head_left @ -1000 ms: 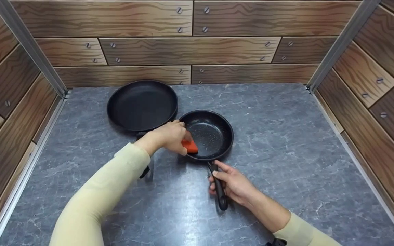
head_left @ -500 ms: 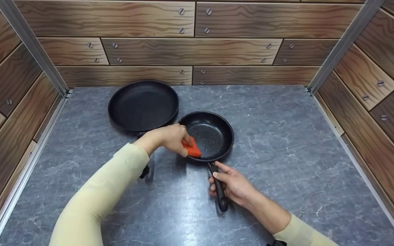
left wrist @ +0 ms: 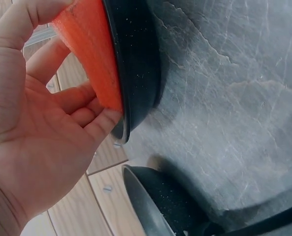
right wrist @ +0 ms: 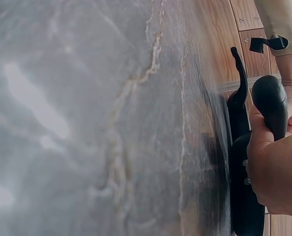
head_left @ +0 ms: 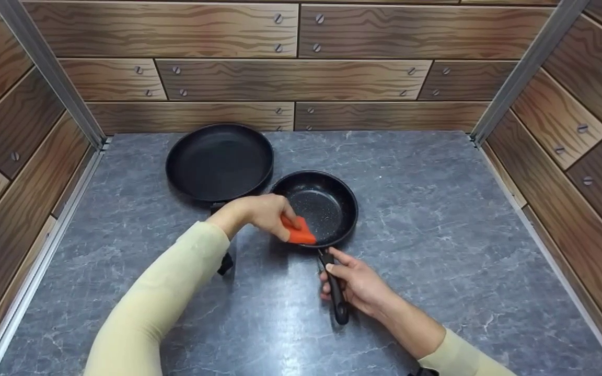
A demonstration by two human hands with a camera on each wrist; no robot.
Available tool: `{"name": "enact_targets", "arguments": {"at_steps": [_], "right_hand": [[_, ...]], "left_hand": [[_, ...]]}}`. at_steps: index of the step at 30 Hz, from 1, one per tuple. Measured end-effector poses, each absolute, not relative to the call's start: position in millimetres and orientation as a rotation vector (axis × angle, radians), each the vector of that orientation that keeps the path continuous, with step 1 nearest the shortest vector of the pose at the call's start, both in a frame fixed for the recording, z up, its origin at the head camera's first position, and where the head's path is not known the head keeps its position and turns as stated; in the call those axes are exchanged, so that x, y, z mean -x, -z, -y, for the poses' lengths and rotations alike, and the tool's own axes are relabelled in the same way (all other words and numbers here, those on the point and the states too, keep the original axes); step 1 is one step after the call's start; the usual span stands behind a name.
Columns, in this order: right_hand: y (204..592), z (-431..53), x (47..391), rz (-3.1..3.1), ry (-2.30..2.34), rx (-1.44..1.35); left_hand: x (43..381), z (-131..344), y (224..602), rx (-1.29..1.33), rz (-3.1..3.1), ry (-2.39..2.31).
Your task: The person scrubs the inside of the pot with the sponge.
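A small black speckled frying pan (head_left: 327, 203) sits mid-table with its handle (head_left: 338, 303) pointing toward me. My right hand (head_left: 361, 284) grips that handle near the pan, thumb on top; the right wrist view shows the fingers (right wrist: 264, 132) wrapped by the handle's rounded end. Between thumb and fingers, my left hand (head_left: 269, 213) holds an orange sponge (head_left: 300, 232) against the pan's near-left inner wall. The left wrist view has the sponge (left wrist: 89, 54) folded along the rim, its far side hidden by the pan wall (left wrist: 141, 54).
A larger black frying pan (head_left: 220, 164) stands behind and to the left, close to the small one. My left forearm (head_left: 160, 292) passes over its handle and mostly hides it. Wood-patterned walls (head_left: 290, 78) enclose the grey marbled table (head_left: 437, 209) at the back and sides.
My left hand has slid the sponge a little rightward and nearer along the small pan's inner wall, toward the handle. My right hand keeps its grip, and both pans stay in place.
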State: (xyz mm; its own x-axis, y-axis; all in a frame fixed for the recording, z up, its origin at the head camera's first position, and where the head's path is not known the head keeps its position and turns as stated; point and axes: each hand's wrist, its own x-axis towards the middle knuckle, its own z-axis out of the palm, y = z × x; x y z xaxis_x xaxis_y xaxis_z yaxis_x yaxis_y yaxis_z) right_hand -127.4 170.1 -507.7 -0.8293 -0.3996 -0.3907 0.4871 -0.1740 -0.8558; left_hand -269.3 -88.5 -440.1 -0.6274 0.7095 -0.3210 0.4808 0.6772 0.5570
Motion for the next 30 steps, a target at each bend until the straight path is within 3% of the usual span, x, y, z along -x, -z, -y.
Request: {"name": "enact_targets", "arguments": {"at_steps": [30], "right_hand": [[506.0, -171.3, 128.9, -1.559, 1.984, -0.069]], "left_hand": [[261.3, 67.4, 470.3, -0.876, -2.141, -1.071]]}}
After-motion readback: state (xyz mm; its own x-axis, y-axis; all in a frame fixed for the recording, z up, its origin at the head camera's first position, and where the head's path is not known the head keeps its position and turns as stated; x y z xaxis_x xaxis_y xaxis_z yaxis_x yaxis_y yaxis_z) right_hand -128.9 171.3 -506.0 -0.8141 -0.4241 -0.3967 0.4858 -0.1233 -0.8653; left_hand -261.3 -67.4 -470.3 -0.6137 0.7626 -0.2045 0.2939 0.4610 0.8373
